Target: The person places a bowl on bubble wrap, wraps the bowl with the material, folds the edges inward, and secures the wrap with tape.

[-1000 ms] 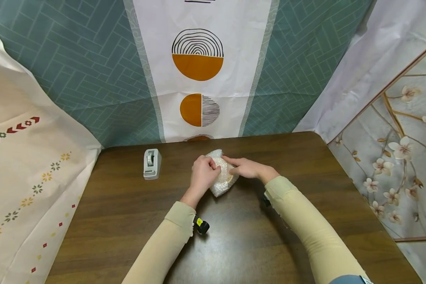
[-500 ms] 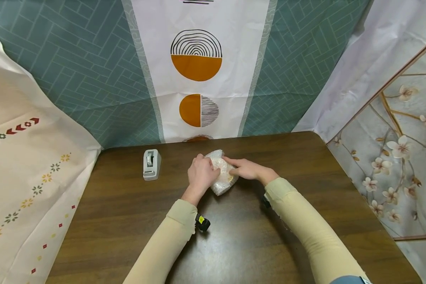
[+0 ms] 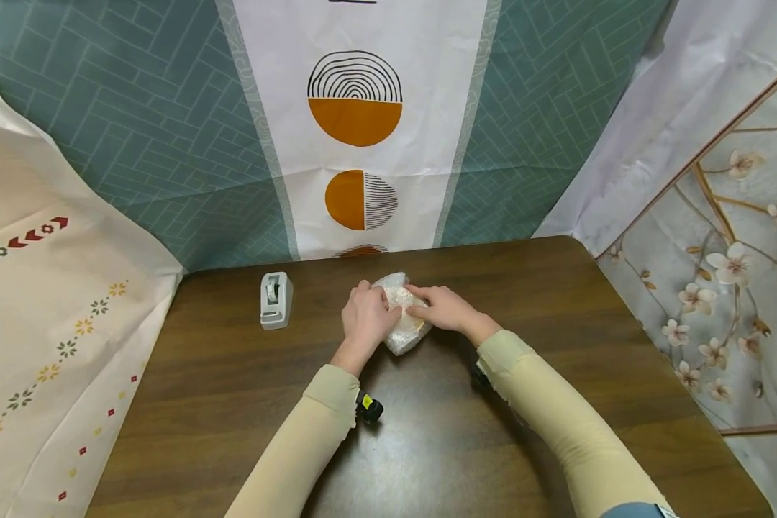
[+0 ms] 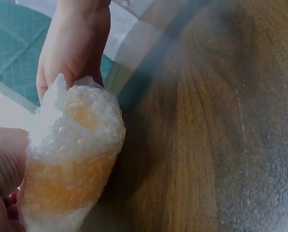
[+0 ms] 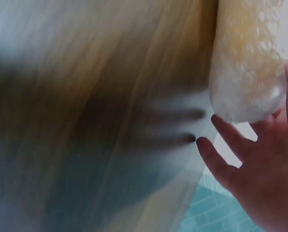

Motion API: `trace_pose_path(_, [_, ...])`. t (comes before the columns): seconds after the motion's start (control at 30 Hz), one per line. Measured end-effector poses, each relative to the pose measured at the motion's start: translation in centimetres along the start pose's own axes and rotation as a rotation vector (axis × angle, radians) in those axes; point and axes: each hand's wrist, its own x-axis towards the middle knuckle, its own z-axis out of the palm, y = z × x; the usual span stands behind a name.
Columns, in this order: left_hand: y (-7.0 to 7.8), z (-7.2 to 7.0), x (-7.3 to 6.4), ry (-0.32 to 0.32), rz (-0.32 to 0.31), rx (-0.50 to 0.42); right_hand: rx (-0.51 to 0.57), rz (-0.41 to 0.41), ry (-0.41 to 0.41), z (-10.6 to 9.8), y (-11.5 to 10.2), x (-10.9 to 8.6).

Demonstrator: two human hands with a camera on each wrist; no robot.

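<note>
A bubble-wrapped bundle [image 3: 409,327] lies at the back middle of the table, something orange-yellow showing dimly through the clear wrap. What is inside cannot be made out. My left hand [image 3: 366,313] holds its left side with curled fingers, the thumb on top. From the right, my right hand [image 3: 450,308] grips it, thumb on top and index finger at the far edge. In the left wrist view the bundle [image 4: 66,183] shows a hollow, folded end. The right wrist view has the right hand's [image 5: 265,169] lower fingers spread beneath the bundle [image 5: 248,63], near the tabletop.
A white tape dispenser [image 3: 276,300] stands to the left on the brown wooden table [image 3: 201,403]. Patterned cloths hang behind the table [image 3: 220,180] and along both sides. A small black wrist camera [image 3: 369,408] sits under the left cuff.
My right thumb has slid slightly left across the wrap, and the right wrist has shifted a little left. The left hand turned slightly over the bundle early on. The bundle stays in place.
</note>
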Motion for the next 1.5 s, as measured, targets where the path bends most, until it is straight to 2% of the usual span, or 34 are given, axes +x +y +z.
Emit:
trace_pose_path(0.2, [-0.2, 0.1, 0.2, -0.005, -0.028, -0.013, 0.009, 0.02, 0.096, 0.7, -0.4, 0.2])
trace_pose_path(0.37, [-0.7, 0.0, 0.6, -0.019, -0.082, -0.065, 0.008, 0.057, 0.116, 1.0, -0.8, 0.2])
trace_pose_path(0.5, [-1.8, 0.2, 0.8, -0.048, -0.207, -0.231, 0.006, 0.066, 0.121, 1.4, -0.9, 0.2])
trace_pose_path(0.63, [-2.9, 0.7, 0.8, -0.079, -0.315, -0.473, 0.011, 0.053, 0.114, 1.6, -0.7, 0.3])
trace_pose_path(0.83, [-4.0, 1.0, 1.0, -0.096, -0.36, -0.854, 0.012, 0.042, 0.128, 1.7, -0.5, 0.3])
trace_pose_path(0.93, [-4.2, 1.1, 1.2, -0.109, -0.379, -0.946, 0.016, 0.06, 0.13, 1.6, -0.5, 0.2])
trace_pose_path(1.03, [-4.3, 1.0, 1.3, -0.111, -0.371, -0.941, 0.026, 0.094, 0.142, 1.5, -0.8, 0.2])
trace_pose_path(1.17, [-3.8, 0.5, 1.3, -0.091, -0.346, -0.824, 0.04, 0.139, 0.162, 1.3, -1.3, 0.3])
trace_pose_path(1.33, [-3.3, 0.2, 1.3, -0.054, -0.368, -0.729, 0.027, 0.183, 0.17, 1.4, -1.6, 0.4])
trace_pose_path(1.43, [-3.4, 0.4, 1.3, -0.041, -0.358, -0.72, 0.044, 0.172, 0.17, 1.5, -1.5, 0.4])
trace_pose_path(1.5, [-3.6, 0.5, 1.2, -0.046, -0.336, -0.73, 0.066, 0.132, 0.152, 1.5, -1.2, 0.2])
